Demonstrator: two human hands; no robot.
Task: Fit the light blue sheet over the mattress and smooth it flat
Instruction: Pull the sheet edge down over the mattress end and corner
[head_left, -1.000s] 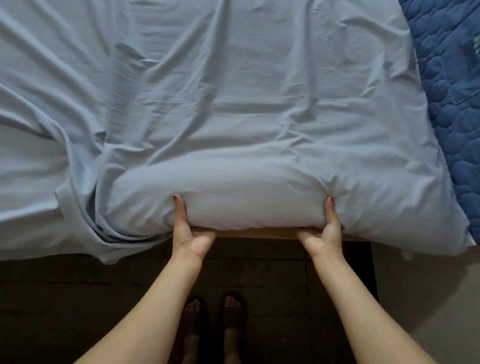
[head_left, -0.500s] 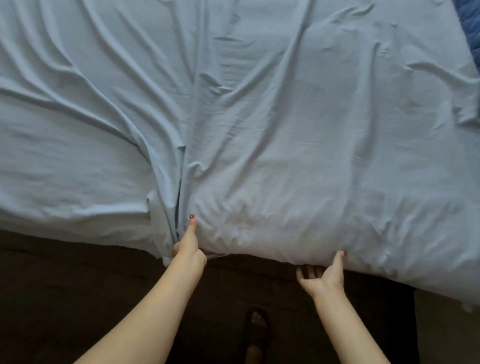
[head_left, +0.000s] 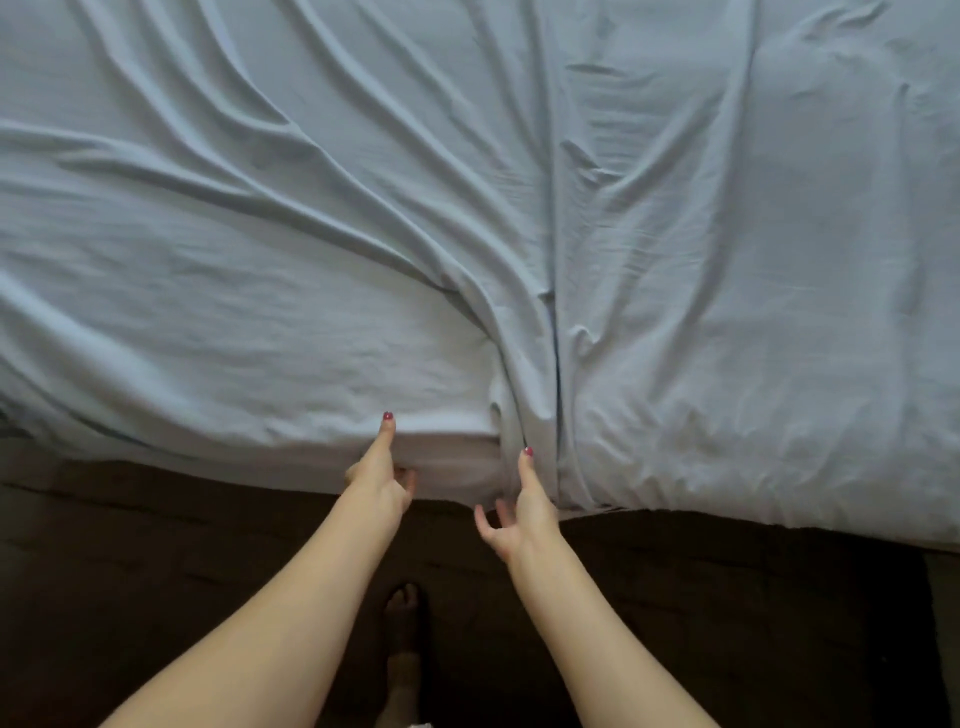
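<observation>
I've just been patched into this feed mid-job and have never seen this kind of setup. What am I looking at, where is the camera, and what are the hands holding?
There is no machine here: a person works with bare hands, and the one camera sits on their head, looking forward and down. The two forearms reaching up from the bottom are the person's own.

The light blue sheet fills the upper part of the view, draped over the near edge of the mattress and heavily creased, with folds running together near the hands.

The left hand touches the sheet's hanging edge, thumb pointing up; its fingers are mostly hidden, so a grip cannot be confirmed. The right hand also has its thumb up against the sheet, its fingers loosely spread and holding nothing.

Below is dark floor and one foot.
</observation>
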